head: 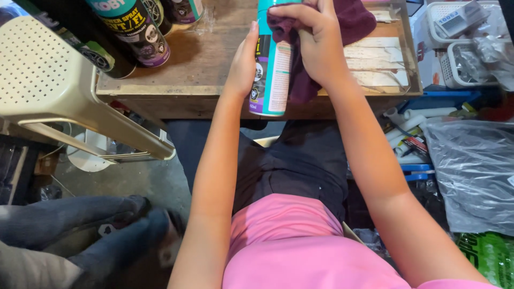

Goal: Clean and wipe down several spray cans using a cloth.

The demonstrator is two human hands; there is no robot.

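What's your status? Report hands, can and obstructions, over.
Left hand gripping tall teal spray can, upright above wooden table. Right hand pressing dark purple cloth against it. Other spray cans stand left, apart. Nothing obstructing.

Your hands work over the wooden table's (203,80) front edge. Toward its back-left corner, dark spray cans (134,27) stand packed together and block that way. The right half carries taped paper strips (375,64), flat, so you pass over them. Bare wood lies open mid-left. Off the left edge a cream plastic chair (48,80) crowds in; off the right edge, white baskets (460,48) and a grey plastic bag (471,171).
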